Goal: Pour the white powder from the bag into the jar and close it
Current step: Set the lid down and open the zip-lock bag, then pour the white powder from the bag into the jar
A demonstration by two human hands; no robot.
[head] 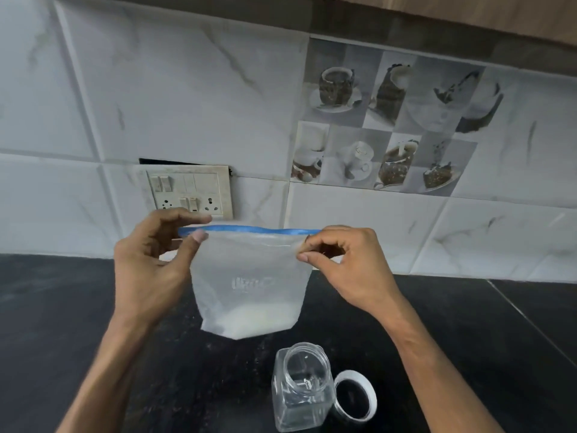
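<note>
The step in hand looked like opening the bag, with no pouring begun: the zip-top bag (249, 282) hung upright in the air above the black counter (62, 307), its blue seal strip (249, 229) stretched level between the two hands, and whether that strip was already parted could not be told from this view.

On the left, the left hand (150, 260) was raised in front of the wall switchboard (190, 192), its forearm rising from the lower left; its grip was pinched on the bag's top left corner, thumb on the near face just under the strip and the fingers curled behind it. In the middle, the white powder (256, 321) lay settled in the bottom of the bag — a shallow layer, the clear film above it empty. On the right, the right hand (343, 264) mirrored this, its grip closed on the top right corner, thumb and forefinger nipping the film just below the strip, wrist bent back toward the person.

Below and a little right of the bag stood the clear square-sided jar (301, 389), open-mouthed and apparently empty, with its white lid (356, 396) lying just beside it on the right, hollow side up.

The next move would likely call for pulling the seal apart, then tipping one corner down over the jar's mouth — slowly, since the mouth looked narrower than the bag's opening.
</note>
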